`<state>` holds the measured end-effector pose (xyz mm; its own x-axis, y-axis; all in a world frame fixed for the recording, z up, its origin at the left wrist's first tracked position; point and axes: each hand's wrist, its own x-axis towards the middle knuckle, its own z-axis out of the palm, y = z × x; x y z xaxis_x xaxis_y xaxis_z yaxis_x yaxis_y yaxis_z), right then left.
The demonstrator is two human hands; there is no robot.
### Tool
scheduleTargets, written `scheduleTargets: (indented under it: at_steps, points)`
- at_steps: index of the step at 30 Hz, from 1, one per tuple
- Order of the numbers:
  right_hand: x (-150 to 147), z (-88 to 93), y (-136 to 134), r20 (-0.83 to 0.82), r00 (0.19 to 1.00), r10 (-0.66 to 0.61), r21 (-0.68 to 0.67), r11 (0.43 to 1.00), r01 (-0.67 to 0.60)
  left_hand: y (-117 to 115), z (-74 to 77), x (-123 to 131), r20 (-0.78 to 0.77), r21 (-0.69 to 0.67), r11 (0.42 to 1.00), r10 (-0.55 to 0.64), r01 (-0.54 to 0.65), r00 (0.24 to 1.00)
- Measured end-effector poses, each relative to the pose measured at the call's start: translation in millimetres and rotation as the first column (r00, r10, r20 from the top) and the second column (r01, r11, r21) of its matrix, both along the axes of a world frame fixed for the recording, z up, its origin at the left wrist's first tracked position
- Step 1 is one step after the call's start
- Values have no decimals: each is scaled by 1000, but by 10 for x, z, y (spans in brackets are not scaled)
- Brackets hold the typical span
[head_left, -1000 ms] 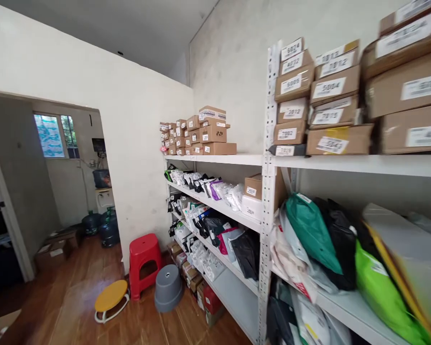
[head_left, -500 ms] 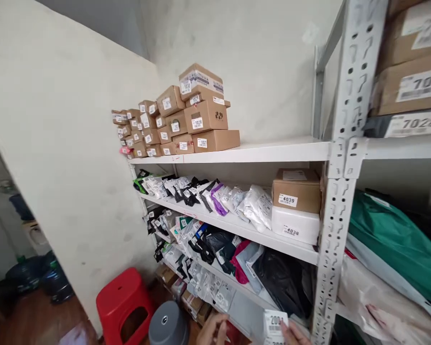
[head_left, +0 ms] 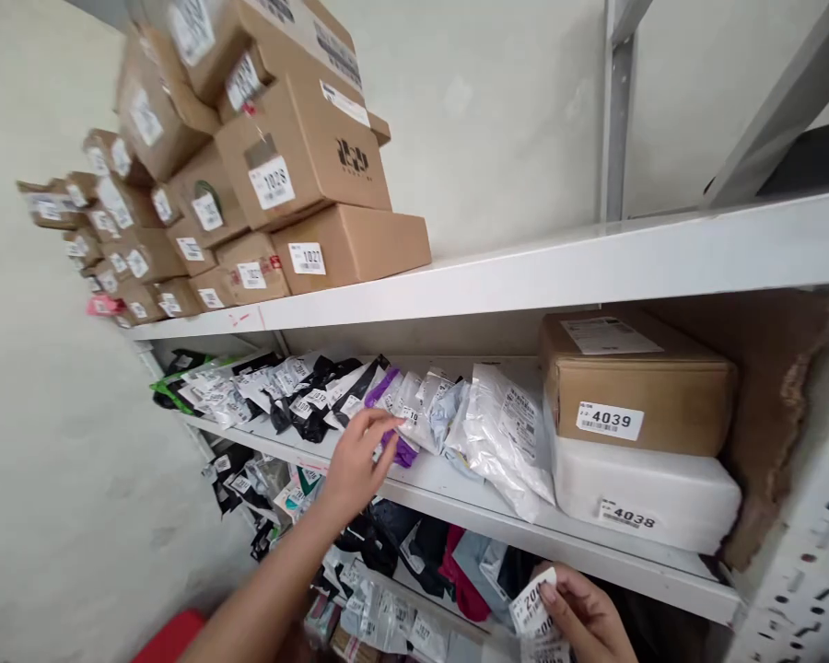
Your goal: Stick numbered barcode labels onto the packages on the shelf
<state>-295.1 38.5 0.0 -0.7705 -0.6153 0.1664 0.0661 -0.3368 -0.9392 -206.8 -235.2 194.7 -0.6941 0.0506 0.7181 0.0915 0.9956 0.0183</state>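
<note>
My left hand (head_left: pixel 363 459) reaches over the front edge of the middle shelf with its fingers apart. Its fingertips are at a white plastic parcel (head_left: pixel 418 419) with a number label; whether they touch it I cannot tell. A purple parcel (head_left: pixel 402 451) lies just behind the fingers. Low on the right, my right hand (head_left: pixel 584 612) is closed on a strip of white number labels (head_left: pixel 535 612), pinched between thumb and fingers. To the right of the left hand lies a larger white plastic parcel (head_left: pixel 501 433).
Labelled cardboard boxes (head_left: pixel 352 244) are stacked on the top shelf (head_left: pixel 525 276). On the middle shelf's right, a brown box marked 4039 (head_left: pixel 677 396) rests on a white one marked 4038 (head_left: pixel 697 497). Bagged parcels (head_left: pixel 466 571) fill the shelves below. A perforated metal post (head_left: pixel 801 571) stands at right.
The view has moved closer to the shelves. My left hand has risen from the bottom of the view to the middle shelf's parcels. My right hand still holds the label strip.
</note>
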Motion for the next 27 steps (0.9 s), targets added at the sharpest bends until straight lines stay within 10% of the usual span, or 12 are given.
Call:
scheduleTargets:
  at_steps: [7,12,19,27]
  points:
    - [-199,-121,-301,-154,967,-203,38,977,211,-724,702,-1126,637,-371,869,-18,327,770]
    - [-16,-152,-594,-99,870,-483,-53,875,480,-948,763,-1845,743,-497,699,36,515,668]
    - [239,64,-1246,-95,792,-603,-9,796,605,-1137,684,-2300,841,-379,401,-228,834,491]
    - [302,460,-1791,-58,834,-549,-53,836,546,-1107,699,-2342,724,-431,464,-335,774,603]
